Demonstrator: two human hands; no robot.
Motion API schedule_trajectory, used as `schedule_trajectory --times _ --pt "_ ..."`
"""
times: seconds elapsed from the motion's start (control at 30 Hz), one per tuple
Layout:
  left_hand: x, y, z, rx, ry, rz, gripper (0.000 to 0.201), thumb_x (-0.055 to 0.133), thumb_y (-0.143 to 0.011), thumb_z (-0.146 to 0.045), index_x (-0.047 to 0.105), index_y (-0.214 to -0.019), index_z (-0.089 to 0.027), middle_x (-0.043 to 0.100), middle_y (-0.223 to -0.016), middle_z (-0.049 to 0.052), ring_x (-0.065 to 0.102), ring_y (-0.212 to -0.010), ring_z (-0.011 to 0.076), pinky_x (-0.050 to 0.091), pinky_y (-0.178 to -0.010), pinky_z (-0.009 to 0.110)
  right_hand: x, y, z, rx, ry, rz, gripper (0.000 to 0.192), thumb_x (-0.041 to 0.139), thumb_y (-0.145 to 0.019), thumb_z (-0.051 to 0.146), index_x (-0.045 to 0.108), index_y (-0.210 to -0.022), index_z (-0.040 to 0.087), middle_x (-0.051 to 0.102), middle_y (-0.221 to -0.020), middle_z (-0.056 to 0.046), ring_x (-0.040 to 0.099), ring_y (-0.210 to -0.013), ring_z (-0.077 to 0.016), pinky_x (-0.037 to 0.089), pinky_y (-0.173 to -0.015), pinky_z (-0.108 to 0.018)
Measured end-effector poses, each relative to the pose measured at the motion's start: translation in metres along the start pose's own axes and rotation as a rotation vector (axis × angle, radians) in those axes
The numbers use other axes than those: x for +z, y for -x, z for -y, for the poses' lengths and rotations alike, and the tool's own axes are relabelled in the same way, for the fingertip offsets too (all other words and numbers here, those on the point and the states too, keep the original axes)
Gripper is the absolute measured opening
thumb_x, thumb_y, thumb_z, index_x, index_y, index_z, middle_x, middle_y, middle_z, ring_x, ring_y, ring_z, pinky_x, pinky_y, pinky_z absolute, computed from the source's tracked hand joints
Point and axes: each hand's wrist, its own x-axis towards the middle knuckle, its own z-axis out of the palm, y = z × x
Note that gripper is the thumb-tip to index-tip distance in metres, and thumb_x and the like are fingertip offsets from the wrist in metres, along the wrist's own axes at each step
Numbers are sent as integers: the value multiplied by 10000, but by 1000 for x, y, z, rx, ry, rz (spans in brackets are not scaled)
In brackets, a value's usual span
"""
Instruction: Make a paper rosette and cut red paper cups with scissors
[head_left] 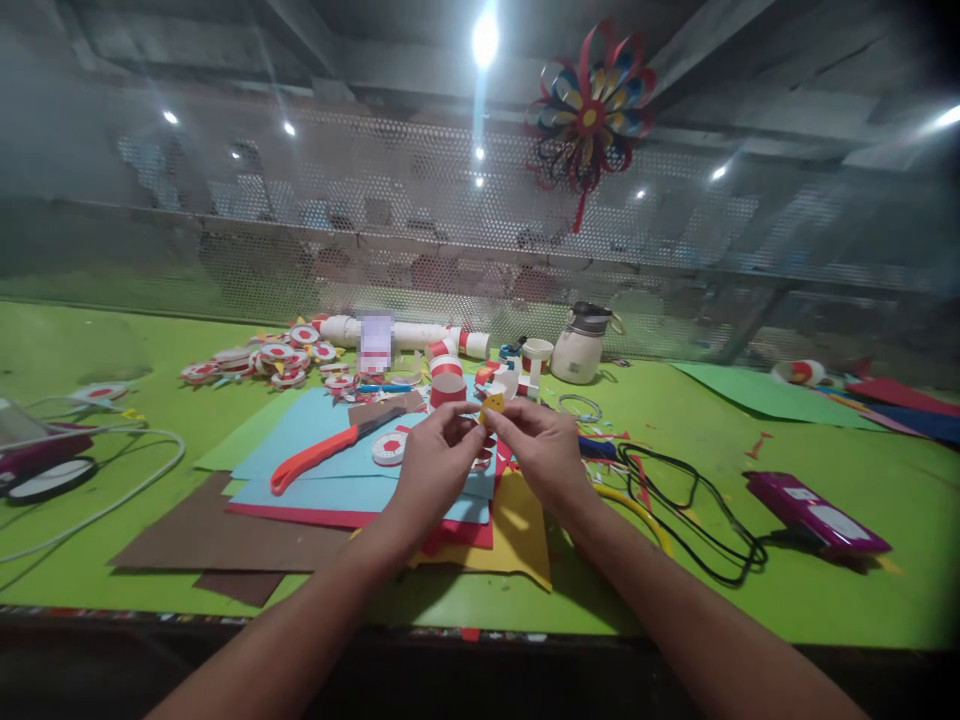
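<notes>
Between my two hands is a small yellow piece of paper or card (493,404), held up over the stacked sheets. My left hand (444,448) pinches its left side with thumb and finger. From the other side, my right hand (541,445) grips it between thumb and fingertips. Beneath them lie light blue sheets (315,492) and a yellow sheet (525,530). A cutter with an orange-red handle (315,458) rests left of my left hand, beside a white disc with a red centre (389,448). Red-and-white paper cups (446,380) stand just behind my hands.
A pile of red-and-white discs (277,358) sits at the back left, near a long white tube (420,336). A white jug (577,345) stands behind. Black cable (697,500) and a purple box (817,515) lie right. Brown sheets (195,530) reach toward the front edge.
</notes>
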Motion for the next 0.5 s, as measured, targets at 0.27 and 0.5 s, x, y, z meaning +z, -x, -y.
schedule_trajectory --times 0.27,0.5 --pt "0 -1 -2 -51 62 -18 232 684 -637 -201 544 -817 -155 603 -635 -17 591 -582 131 489 -531 257 3 2 -2 74 -27 11 120 648 -740 280 670 -678 180 641 -633 -19 578 -584 -148 455 -573 -278" --pt "0 -2 0 -131 205 -19 220 679 -608 -159 510 -748 -160 575 -608 -32 585 -583 124 499 -578 278 5 3 -3 96 -26 -21 129 652 -734 275 665 -674 161 629 -615 -17 570 -566 -140 452 -554 -262"
